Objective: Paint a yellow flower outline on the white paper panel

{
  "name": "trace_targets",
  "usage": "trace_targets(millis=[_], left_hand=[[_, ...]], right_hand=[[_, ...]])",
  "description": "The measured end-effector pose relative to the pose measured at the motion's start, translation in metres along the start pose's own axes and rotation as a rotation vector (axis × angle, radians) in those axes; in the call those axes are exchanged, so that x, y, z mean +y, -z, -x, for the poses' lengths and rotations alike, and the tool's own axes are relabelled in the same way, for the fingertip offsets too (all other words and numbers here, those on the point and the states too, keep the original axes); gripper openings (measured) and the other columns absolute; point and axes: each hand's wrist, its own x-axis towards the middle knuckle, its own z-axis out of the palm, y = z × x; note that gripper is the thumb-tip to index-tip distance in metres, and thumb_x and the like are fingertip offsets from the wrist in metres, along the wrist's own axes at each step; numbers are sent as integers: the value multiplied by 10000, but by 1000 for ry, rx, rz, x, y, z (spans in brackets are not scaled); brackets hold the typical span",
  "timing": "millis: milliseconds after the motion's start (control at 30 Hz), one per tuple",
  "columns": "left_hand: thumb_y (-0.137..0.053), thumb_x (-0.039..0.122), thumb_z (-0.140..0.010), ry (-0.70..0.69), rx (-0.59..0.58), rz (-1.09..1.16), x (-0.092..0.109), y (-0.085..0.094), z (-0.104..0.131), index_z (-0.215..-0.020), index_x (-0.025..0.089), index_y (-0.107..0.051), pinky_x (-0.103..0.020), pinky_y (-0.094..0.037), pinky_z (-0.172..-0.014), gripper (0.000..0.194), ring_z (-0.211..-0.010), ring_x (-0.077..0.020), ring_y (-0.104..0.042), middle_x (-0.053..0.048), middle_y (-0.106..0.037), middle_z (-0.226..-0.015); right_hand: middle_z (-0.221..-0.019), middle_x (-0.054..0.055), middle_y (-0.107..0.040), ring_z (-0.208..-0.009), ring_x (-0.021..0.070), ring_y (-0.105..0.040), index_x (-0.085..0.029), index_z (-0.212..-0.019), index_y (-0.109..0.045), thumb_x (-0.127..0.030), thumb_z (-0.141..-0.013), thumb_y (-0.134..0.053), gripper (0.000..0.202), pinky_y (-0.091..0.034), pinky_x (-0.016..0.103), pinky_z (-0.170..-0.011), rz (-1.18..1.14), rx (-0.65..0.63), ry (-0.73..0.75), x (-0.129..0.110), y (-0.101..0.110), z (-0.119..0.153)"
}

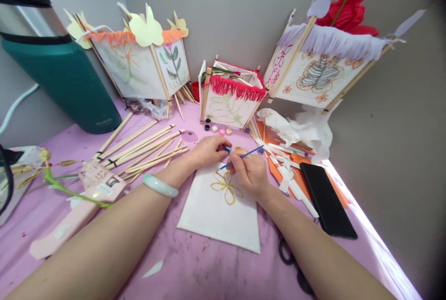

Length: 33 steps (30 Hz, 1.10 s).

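Note:
A white sheet (216,216) lies on the pink cloth, with a yellow flower outline (228,191) drawn on its upper part. My right hand (249,172) pinches a thin blue paintbrush (245,154), its tip near the flower's upper left. At the sheet's top edge, my left hand (211,150) has its fingers closed round a small dark blue paint pot (227,149), which is partly hidden. A pale green bangle (160,185) circles my left wrist. Small paint pots (214,129) stand just beyond my hands.
Wooden sticks (142,149) lie at the left, near a pink glue gun (73,221) and a teal bottle (66,81). Paper lanterns (235,107) stand behind. At the right are a black phone (327,200), paper scraps (294,188) and black scissors (286,251).

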Motion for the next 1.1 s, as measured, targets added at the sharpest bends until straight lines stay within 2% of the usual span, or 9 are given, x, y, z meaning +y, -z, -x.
trace_targets(millis=[833, 1100], left_hand=[[-566, 155, -733, 21, 7, 39, 0, 0, 1, -989, 164, -660, -217, -421, -625, 273, -655, -109, -540, 14, -621, -705], [-566, 159, -737, 15, 10, 26, -2, -1, 1, -980, 171, -661, -213, -420, -618, 261, -649, -106, -540, 19, -623, -699]], right_hand=[[-652, 14, -636, -574, 110, -598, -168, -780, -565, -184, -914, -393, 219, -457, 234, -571, 7, -22, 55, -3, -1, 0], [-640, 17, -623, -569, 113, -585, -174, -722, -561, -189, -911, -366, 272, -454, 246, -572, -4, -37, 60, -5, 1, -2]])
